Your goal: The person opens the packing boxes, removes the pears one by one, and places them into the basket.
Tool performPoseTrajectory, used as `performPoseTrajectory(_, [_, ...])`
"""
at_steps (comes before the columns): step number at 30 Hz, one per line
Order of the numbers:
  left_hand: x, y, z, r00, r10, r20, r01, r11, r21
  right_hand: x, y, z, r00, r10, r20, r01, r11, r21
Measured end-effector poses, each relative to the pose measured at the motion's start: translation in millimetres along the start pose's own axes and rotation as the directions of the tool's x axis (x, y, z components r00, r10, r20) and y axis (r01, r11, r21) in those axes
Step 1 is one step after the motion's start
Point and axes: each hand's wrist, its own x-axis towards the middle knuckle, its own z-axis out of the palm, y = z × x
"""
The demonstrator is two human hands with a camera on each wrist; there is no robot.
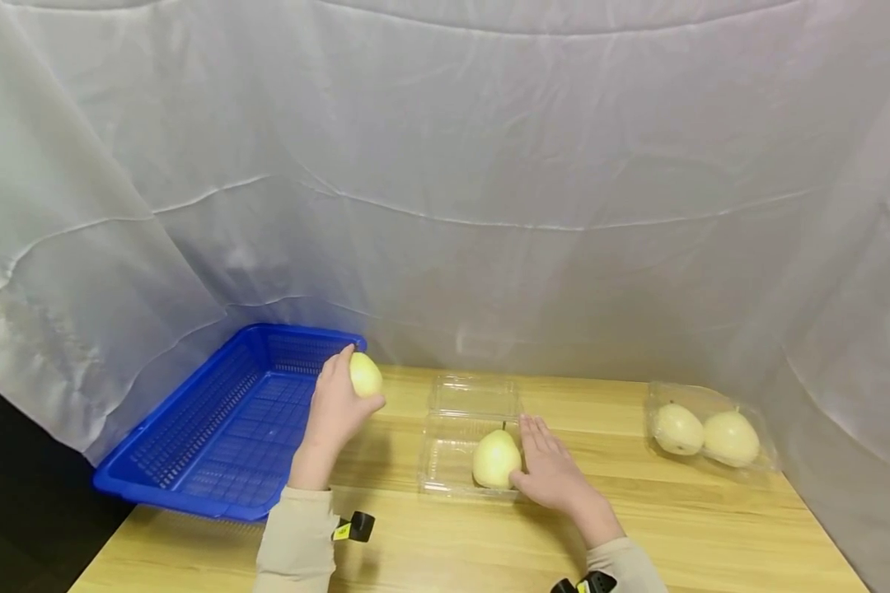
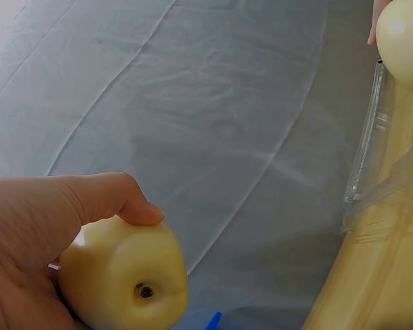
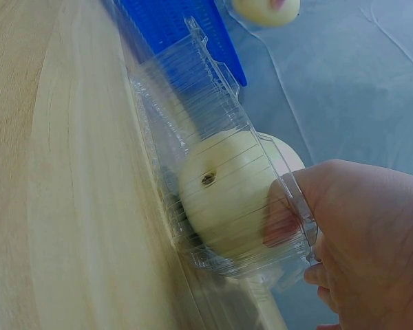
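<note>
My left hand (image 1: pixel 335 412) holds a pale yellow pear (image 1: pixel 366 375) in the air beside the right rim of a blue basket (image 1: pixel 193 403). In the left wrist view, the thumb lies over the top of that pear (image 2: pixel 127 271) and its dark-centred end faces the camera. A clear plastic clamshell box (image 1: pixel 445 461) lies on the table with its lid folded back. Inside its right part sits another pear (image 1: pixel 497 459), stem up. My right hand (image 1: pixel 552 471) grips the box's right side; in the right wrist view the thumb is inside against the pear, the fingers outside.
On the right of the wooden table (image 1: pixel 608 535) stands another clear box (image 1: pixel 660 395) holding two pears (image 1: pixel 731 438). Grey cloth (image 1: pixel 489 206) hangs behind the table and along both sides. The blue basket takes up the table's left side.
</note>
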Motion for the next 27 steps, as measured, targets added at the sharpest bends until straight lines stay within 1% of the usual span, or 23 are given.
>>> performPoseTrajectory(7, [4.0,1.3,-9.4,1.000,0.004,0.007,-0.004,1.000,0.024,0,0,1,1.000,-0.001,-0.005,0.001,1.000,-0.001])
performPoseTrajectory(15, [8.4,4.3,-23.7,1.000,-0.005,0.021,0.004,0.999,0.052,0,-2,0,1.000,0.000,0.000,0.000,1.000,0.015])
performPoseTrajectory(20, [10.3,5.4,-31.3,1.000,0.003,0.017,-0.004,0.999,0.053,1,-1,0,1.000,-0.001,0.000,0.001,1.000,0.009])
performPoseTrajectory(27, [13.7,2.3,-40.1,1.000,0.016,0.010,-0.017,0.998,0.068,0,-2,1,1.000,-0.003,0.002,0.003,1.000,0.015])
